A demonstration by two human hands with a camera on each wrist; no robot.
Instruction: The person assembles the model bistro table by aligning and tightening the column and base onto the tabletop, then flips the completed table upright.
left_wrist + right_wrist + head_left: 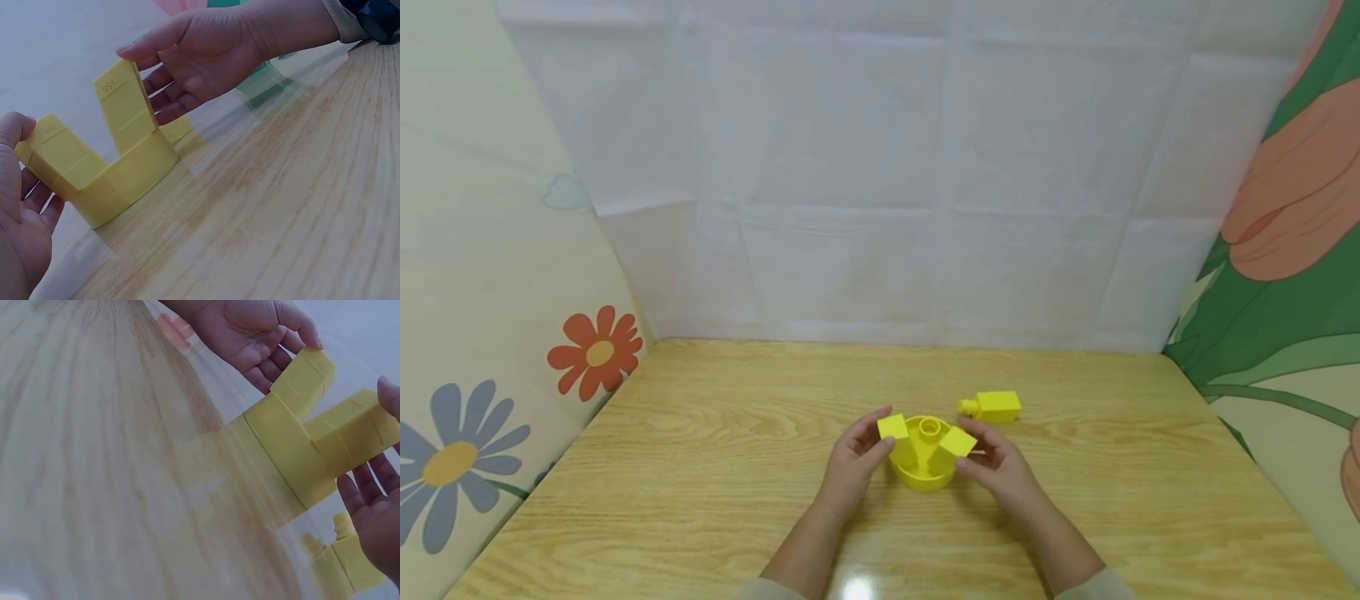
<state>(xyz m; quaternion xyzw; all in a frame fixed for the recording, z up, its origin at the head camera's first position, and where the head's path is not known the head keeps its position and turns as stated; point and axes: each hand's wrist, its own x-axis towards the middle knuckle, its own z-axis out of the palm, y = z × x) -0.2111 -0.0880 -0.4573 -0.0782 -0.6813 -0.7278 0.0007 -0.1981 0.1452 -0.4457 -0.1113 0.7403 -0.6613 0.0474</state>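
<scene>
Together, left hand (851,463) and right hand (1004,468) pinch smooth, square-ended, probably plastic blocks (892,426).

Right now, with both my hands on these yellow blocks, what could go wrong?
The left block and right block splay apart at the top, so either might tip if your left hand or right hand lets go.

Pulling unevenly on them could shift the round dish.

The third yellow piece lies just beyond your right fingers, so reaching forward might knock it.
</scene>
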